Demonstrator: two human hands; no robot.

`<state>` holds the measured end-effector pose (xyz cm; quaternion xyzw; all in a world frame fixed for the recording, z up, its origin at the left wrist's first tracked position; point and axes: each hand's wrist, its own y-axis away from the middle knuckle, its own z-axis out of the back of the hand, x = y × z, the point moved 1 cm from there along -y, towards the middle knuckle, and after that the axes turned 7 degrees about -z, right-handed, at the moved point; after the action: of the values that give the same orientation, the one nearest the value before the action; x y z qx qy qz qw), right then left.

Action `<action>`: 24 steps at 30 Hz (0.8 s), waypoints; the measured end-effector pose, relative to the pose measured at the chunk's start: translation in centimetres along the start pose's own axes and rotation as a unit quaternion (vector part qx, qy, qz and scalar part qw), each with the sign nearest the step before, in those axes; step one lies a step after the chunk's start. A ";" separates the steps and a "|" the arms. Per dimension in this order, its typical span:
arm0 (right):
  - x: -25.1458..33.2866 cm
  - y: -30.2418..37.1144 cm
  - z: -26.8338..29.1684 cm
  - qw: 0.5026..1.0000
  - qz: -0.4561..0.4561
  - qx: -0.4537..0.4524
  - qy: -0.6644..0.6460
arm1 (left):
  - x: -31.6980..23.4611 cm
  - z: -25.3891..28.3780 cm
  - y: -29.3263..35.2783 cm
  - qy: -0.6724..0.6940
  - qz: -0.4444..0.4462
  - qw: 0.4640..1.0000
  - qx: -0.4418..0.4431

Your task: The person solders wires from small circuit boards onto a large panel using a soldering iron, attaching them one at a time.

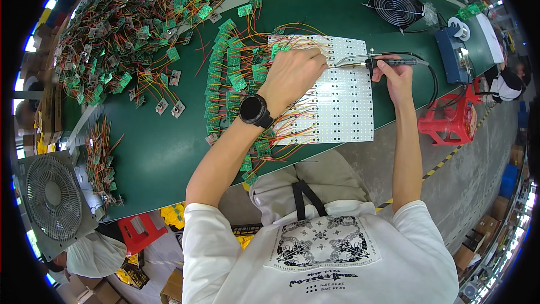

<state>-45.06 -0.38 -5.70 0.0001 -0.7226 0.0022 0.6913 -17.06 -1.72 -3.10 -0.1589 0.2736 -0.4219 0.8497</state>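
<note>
My right hand grips a soldering iron with a black handle and a thin metal solder-feed tube, its tip pointing left. Beneath it lies a white panel dotted with rows of small holes or pads. My left hand, with a black watch on the wrist, rests over the panel's upper left part. Its fingers are pinched together by the iron's tip, and what they hold is hidden. Red and yellow wires run from the panel's left side to rows of small green circuit boards.
A big heap of wired circuit boards covers the far left of the green table. A smaller bundle lies near its left edge. At the right stand a black fan and a blue box with a wire spool. Below is a red stool.
</note>
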 end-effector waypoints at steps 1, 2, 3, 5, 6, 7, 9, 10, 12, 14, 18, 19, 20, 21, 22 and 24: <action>0.0 0.0 0.0 1.000 0.002 0.001 0.001 | 0.0 0.0 0.0 0.000 0.000 1.000 0.000; 0.0 0.0 0.0 1.000 0.002 0.000 0.001 | 0.0 0.0 0.0 -0.001 0.001 1.000 0.002; 0.0 0.0 0.1 1.000 0.002 0.001 0.000 | 0.0 -0.1 -0.1 -0.001 0.003 1.000 0.004; 0.1 0.0 0.3 1.000 0.002 0.001 0.000 | 0.0 -0.2 -0.2 -0.006 0.002 1.000 0.007; 0.2 0.0 0.3 1.000 0.005 -0.004 -0.013 | 0.0 -0.3 -0.2 -0.011 0.000 1.000 0.009; 0.3 0.0 0.3 1.000 0.008 -0.008 -0.026 | 0.0 -0.3 -0.2 -0.011 -0.002 1.000 0.010; 0.3 -0.1 0.3 1.000 0.007 -0.010 -0.025 | 0.0 -0.3 -0.3 -0.022 0.005 1.000 0.017; 0.2 -0.1 0.3 1.000 0.006 -0.010 -0.025 | -0.1 -0.2 -0.3 -0.024 0.003 1.000 0.016; 0.1 -0.2 0.2 0.999 0.008 -0.009 -0.037 | -0.1 0.0 -0.1 -0.021 0.012 1.000 0.019; -0.2 -0.4 0.0 0.998 0.011 -0.001 -0.054 | 0.0 0.3 0.0 -0.022 0.012 1.000 0.016; -0.6 -0.3 0.3 0.997 0.012 -0.029 -0.071 | -1.3 3.8 -0.8 -0.022 -0.023 0.997 -0.068; -0.5 -0.2 0.4 0.998 0.007 -0.029 -0.064 | -1.4 5.2 -1.0 -0.019 -0.024 0.995 -0.091; -0.5 -0.3 0.5 0.998 0.003 -0.029 -0.057 | -1.4 6.7 -0.8 -0.031 -0.022 0.995 -0.089; -0.7 -0.4 0.7 0.998 0.005 -0.029 -0.056 | -1.4 8.5 -0.6 -0.037 0.018 0.994 -0.103; -0.7 -0.4 0.6 0.998 0.006 -0.022 -0.063 | -1.5 10.0 0.0 -0.043 0.060 0.990 -0.116; -0.5 -0.3 0.7 0.997 -0.007 -0.035 -0.065 | -1.6 13.2 2.4 -0.109 0.197 0.968 -0.109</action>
<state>-45.71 -0.71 -6.19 -0.0192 -0.7653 -0.0280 0.6427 -8.46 1.56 6.76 -0.2389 0.2498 -0.1941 0.9181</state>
